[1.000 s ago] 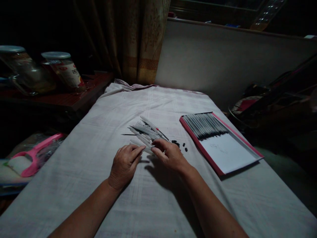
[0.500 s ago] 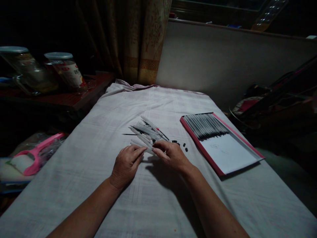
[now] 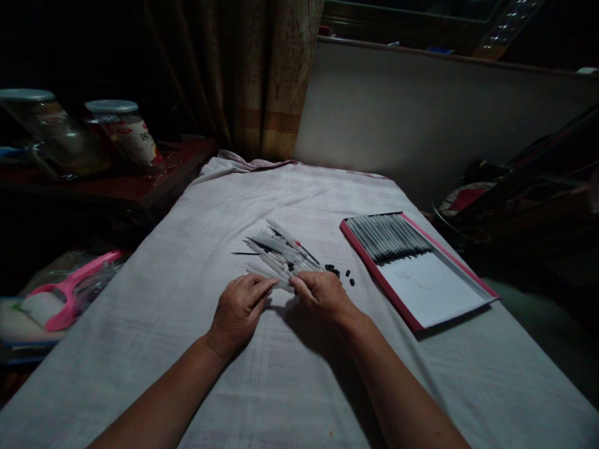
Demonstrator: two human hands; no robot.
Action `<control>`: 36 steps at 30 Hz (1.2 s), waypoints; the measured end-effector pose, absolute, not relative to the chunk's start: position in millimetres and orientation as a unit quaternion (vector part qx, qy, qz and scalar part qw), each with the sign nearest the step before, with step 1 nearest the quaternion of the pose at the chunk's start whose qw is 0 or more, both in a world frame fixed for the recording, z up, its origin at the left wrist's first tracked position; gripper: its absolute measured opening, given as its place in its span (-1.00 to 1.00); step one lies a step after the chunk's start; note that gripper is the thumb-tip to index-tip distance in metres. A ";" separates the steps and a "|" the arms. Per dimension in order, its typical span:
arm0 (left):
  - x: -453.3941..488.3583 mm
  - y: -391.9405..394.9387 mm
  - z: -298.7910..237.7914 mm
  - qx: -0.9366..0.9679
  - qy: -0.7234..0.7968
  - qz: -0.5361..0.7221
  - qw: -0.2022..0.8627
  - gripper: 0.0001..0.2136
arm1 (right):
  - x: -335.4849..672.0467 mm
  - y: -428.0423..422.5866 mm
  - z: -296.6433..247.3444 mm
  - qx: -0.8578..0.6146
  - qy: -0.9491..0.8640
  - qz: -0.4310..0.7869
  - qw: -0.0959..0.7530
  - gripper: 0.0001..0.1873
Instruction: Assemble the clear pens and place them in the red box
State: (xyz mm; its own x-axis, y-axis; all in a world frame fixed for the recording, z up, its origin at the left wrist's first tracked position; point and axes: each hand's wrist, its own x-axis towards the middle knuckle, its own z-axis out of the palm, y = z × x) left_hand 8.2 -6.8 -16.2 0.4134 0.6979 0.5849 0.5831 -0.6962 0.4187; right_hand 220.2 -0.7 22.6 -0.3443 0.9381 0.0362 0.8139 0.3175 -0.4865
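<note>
One row of pens [image 3: 388, 237] sits in the pink box [image 3: 384, 280], near part bare. I read left hand [image 3: 241, 305] and right hand [image 3: 325, 293] as pinching, apparently one clear barrel [image 3: 283, 285], beside the loose parts [image 3: 278, 246]; plenty left, I'd judge.

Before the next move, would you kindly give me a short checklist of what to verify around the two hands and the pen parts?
1. Fingertips of the bare left hand and bare right hand close to one another: ok.
2. What each hand pinches: cannot tell; the fingers hide it.
3. Loose pile of slim, translucent plastic pen tubes just beyond the hands: ok.
4. Small black cylindrical pieces gathered together: not ok; two lie apart from the cluster.
5. Bare room in the shallow, red-edged box: ok; the row of translucent, black-ended pens fills only its far part.
</note>
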 end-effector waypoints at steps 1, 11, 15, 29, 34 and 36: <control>8.2 -6.8 -16.2 0.838 0.381 0.384 0.075 -0.75 | 221.3 -0.8 23.2 -0.549 -0.792 0.209 0.163 -0.58; 8.2 -5.6 -20.1 0.835 0.387 0.381 0.093 -0.76 | 224.0 0.2 22.3 -0.536 -0.784 0.231 0.211 -0.74; 7.6 -5.5 -20.2 0.833 0.390 0.381 0.094 -0.75 | 226.1 0.3 22.5 -0.532 -0.779 0.255 0.211 -0.76; 7.3 -4.5 -21.2 0.839 0.386 0.375 0.085 -0.74 | 232.1 -0.6 25.6 -0.493 -0.793 0.268 0.238 -0.87; 7.7 -4.9 -20.7 0.837 0.386 0.380 0.082 -0.75 | 231.9 -1.0 25.6 -0.501 -0.799 0.246 0.223 -0.84; 7.7 -5.0 -20.6 0.836 0.385 0.381 0.084 -0.76 | 232.0 -1.4 25.6 -0.501 -0.796 0.255 0.224 -0.87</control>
State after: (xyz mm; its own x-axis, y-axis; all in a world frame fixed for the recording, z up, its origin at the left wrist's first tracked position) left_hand 7.7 -5.0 -20.6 0.4118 0.7087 0.5729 0.5803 -0.6886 0.4348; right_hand 232.0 -1.4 25.6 -0.3973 0.9120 0.1020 0.6837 0.3683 -0.6299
